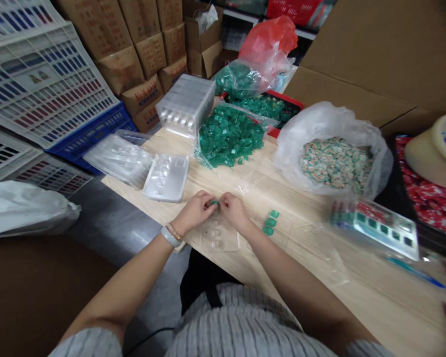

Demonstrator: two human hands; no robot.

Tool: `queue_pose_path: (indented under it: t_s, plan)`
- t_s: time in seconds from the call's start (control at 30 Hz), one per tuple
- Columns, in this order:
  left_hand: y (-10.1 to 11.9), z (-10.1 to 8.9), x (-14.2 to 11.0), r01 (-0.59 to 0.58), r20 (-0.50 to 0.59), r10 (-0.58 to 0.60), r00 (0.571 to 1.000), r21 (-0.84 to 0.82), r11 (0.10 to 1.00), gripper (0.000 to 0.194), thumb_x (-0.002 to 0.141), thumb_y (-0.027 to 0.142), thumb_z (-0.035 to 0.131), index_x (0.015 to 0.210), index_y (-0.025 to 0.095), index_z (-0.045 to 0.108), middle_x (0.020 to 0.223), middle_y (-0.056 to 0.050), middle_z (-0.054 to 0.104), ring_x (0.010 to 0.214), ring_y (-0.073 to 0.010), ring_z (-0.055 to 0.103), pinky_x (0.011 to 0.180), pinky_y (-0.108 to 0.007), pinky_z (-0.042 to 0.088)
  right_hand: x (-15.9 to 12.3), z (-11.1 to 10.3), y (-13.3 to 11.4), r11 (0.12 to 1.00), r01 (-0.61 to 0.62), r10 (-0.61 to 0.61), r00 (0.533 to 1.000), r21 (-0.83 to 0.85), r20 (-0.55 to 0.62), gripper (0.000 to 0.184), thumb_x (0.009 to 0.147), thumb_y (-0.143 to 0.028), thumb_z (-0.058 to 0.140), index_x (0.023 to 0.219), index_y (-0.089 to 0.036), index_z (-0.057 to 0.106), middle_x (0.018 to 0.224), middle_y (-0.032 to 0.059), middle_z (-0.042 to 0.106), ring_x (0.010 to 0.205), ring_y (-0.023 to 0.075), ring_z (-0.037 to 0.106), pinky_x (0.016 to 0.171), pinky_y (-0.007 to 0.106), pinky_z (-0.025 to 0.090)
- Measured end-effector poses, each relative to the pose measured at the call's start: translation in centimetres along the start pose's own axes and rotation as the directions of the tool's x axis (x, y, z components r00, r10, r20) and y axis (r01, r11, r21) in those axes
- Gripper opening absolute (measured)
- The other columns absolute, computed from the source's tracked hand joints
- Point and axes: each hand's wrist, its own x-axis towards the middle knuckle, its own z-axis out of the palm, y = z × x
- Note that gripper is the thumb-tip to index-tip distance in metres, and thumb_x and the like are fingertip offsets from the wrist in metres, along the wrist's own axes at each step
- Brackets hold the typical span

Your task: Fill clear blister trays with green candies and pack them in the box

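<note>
My left hand (197, 209) and my right hand (233, 210) meet over a clear plastic blister tray (226, 241) at the near edge of the table. Both have their fingers pinched on a small green translucent piece (214, 202), partly hidden by the fingertips. Bare moulded cavities show in the tray below my hands. To the right of my right hand, several loose green pieces (269, 223) lie in a short row on a clear sheet. A clear blister tray (166, 178) rests to the left of my left hand, beside a pile of clear plastic covers (119, 157).
A heap of green pieces (230, 134) spills from a bag at the back, beside stacked trays (186, 104). A white bag of small patterned pieces (334, 161) stands right of it. Filled packs (384, 225) and a blue pen (416, 271) lie at right. Plastic crates (48, 74) stand left.
</note>
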Motion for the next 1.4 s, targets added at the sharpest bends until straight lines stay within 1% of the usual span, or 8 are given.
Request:
queue_pose_path:
  t_s: [0.17,0.33,0.57,0.67,0.83,0.97,1.1,1.4]
  plan:
    - [0.8,0.5,-0.3,0.042,-0.005,-0.042,0.999,0.077,0.996,0.018,0.079,0.019,0.045,0.084,0.016,0.063,0.081,-0.006,0.057,0.08,-0.0177,0.053,0.076,-0.031,0.042,0.1,-2.3,1.4,0.99,0.042,-0.029,0.995,0.135,-0.1,0.015,0.076,-0.022,0.041,0.072,-0.019,0.055,0.058,-0.0013,0.055,0.054,0.0125,0.051,0.052,0.021,0.035]
    - [2.4,-0.5,1.2,0.125,-0.072,-0.114,0.991,0.166,0.978,0.026,0.079,0.022,0.047,0.102,0.015,0.056,0.088,-0.008,0.058,0.077,-0.0177,0.055,0.071,-0.03,0.044,6.2,-7.5,3.2,0.991,0.081,-0.108,0.955,-0.109,-0.276,0.025,0.08,-0.02,0.036,0.089,-0.017,0.059,0.08,0.0054,0.061,0.073,0.0155,0.056,0.065,0.024,0.039]
    - [3.7,-1.9,14.7,-0.044,-0.135,0.093,0.986,0.328,0.944,0.021,0.081,0.018,0.043,0.09,0.013,0.061,0.086,-0.008,0.058,0.082,-0.0174,0.055,0.075,-0.028,0.042,14.3,-8.6,4.5,0.955,0.101,-0.125,0.99,-0.278,-0.069,0.015,0.07,-0.01,0.047,0.072,-0.015,0.061,0.084,0.0087,0.059,0.08,0.0169,0.053,0.071,0.026,0.039]
    - [3.4,-0.7,19.0,-0.024,-0.085,0.074,0.994,0.481,0.876,0.017,0.078,0.016,0.047,0.085,0.01,0.061,0.088,-0.012,0.058,0.087,-0.0222,0.054,0.074,-0.033,0.041,14.3,-10.0,5.6,0.996,0.037,-0.023,0.984,0.076,-0.176,0.012,0.072,-0.017,0.048,0.076,-0.016,0.06,0.075,0.0039,0.059,0.07,0.0136,0.053,0.066,0.025,0.04]
    - [3.3,-0.2,20.4,0.057,-0.145,0.012,0.989,0.462,0.885,0.019,0.076,0.012,0.045,0.089,0.009,0.059,0.088,-0.014,0.059,0.091,-0.0248,0.052,0.078,-0.038,0.039,12.0,-12.4,6.5,0.391,-0.222,0.216,0.966,0.893,0.145,0.022,0.055,-0.02,0.067,0.076,-0.016,0.061,0.058,-0.003,0.056,0.052,0.0074,0.049,0.054,0.021,0.04]
    - [3.8,-1.4,18.4,0.214,-0.177,-0.26,0.949,-0.241,0.947,0.022,0.074,0.016,0.046,0.094,0.013,0.056,0.084,-0.007,0.059,0.077,-0.0162,0.056,0.071,-0.031,0.044,9.7,-12.3,5.6,0.206,-0.266,0.123,0.962,0.942,0.244,0.033,0.05,-0.016,0.072,0.081,-0.017,0.061,0.057,-0.0044,0.057,0.053,0.0066,0.051,0.054,0.02,0.041]
    - [5.5,-0.7,14.5,0.379,0.142,-0.433,0.89,-0.76,0.528,0.016,0.073,0.014,0.045,0.079,0.01,0.06,0.068,-0.003,0.057,0.058,-0.0094,0.052,0.055,-0.023,0.042,7.6,-11.4,4.2,0.28,-0.191,0.08,0.981,0.941,0.175,0.027,0.055,-0.026,0.071,0.077,-0.018,0.059,0.059,-0.0043,0.058,0.049,0.0072,0.051,0.049,0.021,0.039]
    - [6.9,0.3,6.9,0.383,0.333,-0.306,0.892,-0.916,0.122,0.013,0.064,0.018,0.065,0.072,0.011,0.06,0.061,0.002,0.053,0.053,-0.0042,0.047,0.051,-0.016,0.038,2.3,-9.4,1.6,0.867,0.32,-0.227,0.936,0.382,-0.269,0.025,0.077,-0.03,0.049,0.091,-0.016,0.064,0.068,0.0024,0.053,0.065,0.0131,0.051,0.063,0.029,0.042]
